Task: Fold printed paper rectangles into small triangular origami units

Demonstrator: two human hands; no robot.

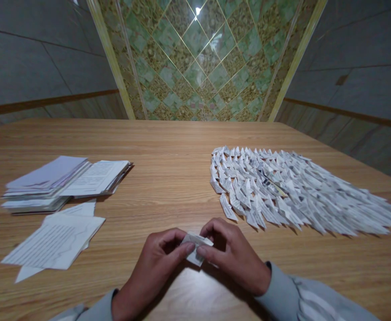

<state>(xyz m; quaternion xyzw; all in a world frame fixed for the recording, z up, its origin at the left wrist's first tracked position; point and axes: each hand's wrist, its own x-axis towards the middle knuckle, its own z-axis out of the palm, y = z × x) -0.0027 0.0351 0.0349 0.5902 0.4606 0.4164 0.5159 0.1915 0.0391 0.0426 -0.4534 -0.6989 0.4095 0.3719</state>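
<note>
A small folded piece of printed paper [197, 248] is pinched between both hands just above the wooden table [168, 178], near its front edge. My left hand [155, 267] grips its left side with curled fingers. My right hand [232, 256] grips its right side, thumb and forefinger pressed on the fold. To the right of the hands lies a wide spread of several small folded paper pieces [289, 191], laid in overlapping rows.
At the left stands a stack of printed sheets [61, 183], with loose sheets [58, 240] lying in front of it. Grey walls and a green patterned tile panel [202, 58] rise behind the table.
</note>
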